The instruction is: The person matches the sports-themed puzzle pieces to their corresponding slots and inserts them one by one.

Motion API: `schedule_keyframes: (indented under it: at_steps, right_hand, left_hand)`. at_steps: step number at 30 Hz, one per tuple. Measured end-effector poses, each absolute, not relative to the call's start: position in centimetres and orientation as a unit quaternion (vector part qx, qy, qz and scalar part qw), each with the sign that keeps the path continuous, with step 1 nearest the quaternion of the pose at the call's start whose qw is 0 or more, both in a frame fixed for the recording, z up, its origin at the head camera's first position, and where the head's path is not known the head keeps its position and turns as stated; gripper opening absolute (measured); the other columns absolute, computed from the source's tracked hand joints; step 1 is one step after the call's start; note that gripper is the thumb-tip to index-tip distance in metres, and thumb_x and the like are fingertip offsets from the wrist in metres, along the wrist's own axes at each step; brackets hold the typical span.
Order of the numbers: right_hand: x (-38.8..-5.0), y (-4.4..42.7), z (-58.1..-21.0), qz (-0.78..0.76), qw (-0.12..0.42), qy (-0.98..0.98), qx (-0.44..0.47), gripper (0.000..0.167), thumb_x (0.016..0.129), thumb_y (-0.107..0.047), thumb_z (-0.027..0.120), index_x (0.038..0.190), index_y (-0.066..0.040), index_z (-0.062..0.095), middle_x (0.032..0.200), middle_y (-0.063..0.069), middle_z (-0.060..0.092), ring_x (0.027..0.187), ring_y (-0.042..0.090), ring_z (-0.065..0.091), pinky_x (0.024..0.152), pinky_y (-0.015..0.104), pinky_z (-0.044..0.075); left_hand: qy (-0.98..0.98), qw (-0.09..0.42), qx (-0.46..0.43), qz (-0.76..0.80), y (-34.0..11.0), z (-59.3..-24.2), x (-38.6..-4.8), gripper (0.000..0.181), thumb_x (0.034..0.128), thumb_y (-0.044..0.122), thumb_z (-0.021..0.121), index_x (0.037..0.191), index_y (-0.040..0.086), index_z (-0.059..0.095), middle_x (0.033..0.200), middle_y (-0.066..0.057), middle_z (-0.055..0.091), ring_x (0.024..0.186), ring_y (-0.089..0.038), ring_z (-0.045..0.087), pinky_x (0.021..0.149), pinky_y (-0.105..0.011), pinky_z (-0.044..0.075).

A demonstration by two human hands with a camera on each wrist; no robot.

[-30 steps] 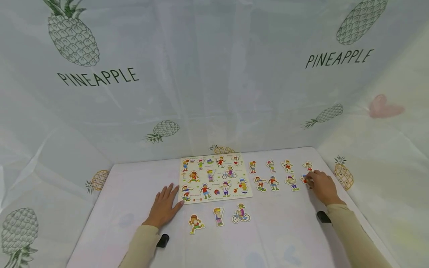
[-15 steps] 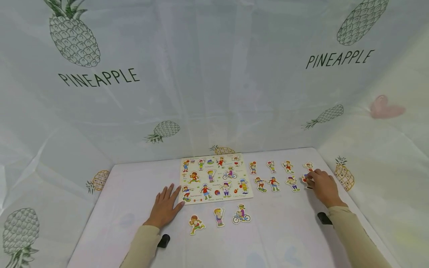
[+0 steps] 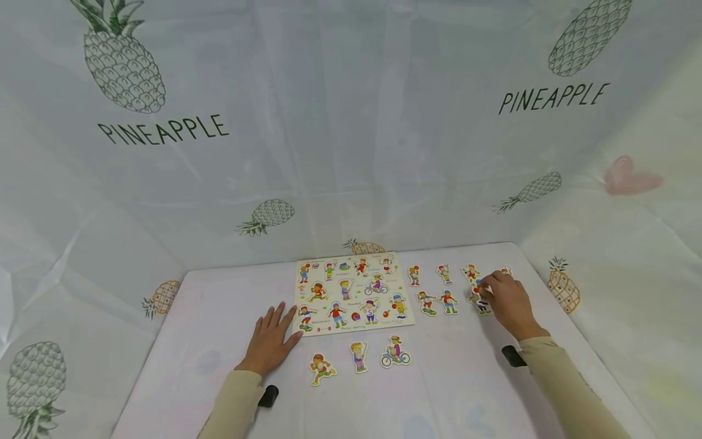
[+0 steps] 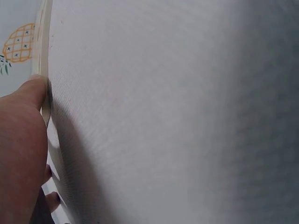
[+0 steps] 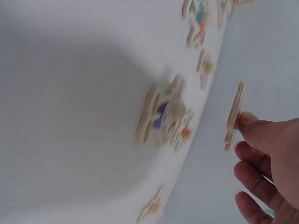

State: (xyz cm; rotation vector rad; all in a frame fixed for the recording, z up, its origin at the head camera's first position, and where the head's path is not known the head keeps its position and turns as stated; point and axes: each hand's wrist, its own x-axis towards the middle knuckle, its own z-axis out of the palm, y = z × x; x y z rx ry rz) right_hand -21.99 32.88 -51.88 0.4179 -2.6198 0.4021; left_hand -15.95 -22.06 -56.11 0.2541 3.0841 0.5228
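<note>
My left hand (image 3: 269,341) lies flat on the table, fingers spread, at the left edge of a puzzle board (image 3: 323,309) printed with sports figures. In the left wrist view its thumb (image 4: 35,91) touches the board's edge. On the right, my right hand (image 3: 511,305) pinches a wooden puzzle piece (image 5: 236,114) between thumb and finger. That piece is lifted off the table, seen nearly edge-on in the right wrist view. Beneath it lies a baseball-player piece (image 3: 482,306), partly covered. Behind the hand, another piece (image 3: 507,269) shows only its top.
A runner piece (image 3: 322,369), a golfer piece (image 3: 358,356) and a cyclist piece (image 3: 395,352) lie in front of the board. To its right are a skateboarder piece (image 3: 425,303), a roller-skater piece (image 3: 448,302), a footballer piece (image 3: 470,272) and others. A pineapple-print curtain (image 3: 351,152) hangs behind.
My right hand has lifted the puzzle piece from the far right end of the near row and moved it left, over the baseball-player piece. The left hand stays put.
</note>
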Motion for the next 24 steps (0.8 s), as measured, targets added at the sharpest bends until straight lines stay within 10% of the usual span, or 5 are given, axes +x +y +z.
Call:
schedule_keyframes:
  at_steps: [24]
  right_hand:
    - [-22.9, 22.2, -53.2, 0.146, 0.212, -0.936, 0.242, 0.018, 0.084, -0.003, 0.089, 0.094, -0.006, 0.075, 0.095, 0.005, 0.067, 0.087, 0.027, 0.066, 0.075, 0.046, 0.056]
  left_hand:
    - [0.984, -0.004, 0.078, 0.160, -21.9, -56.1, -15.9, 0.065, 0.1035, 0.036, 0.067, 0.159, 0.008, 0.047, 0.167, -0.027, 0.034, 0.154, -0.053, 0.029, 0.123, -0.071, 0.023]
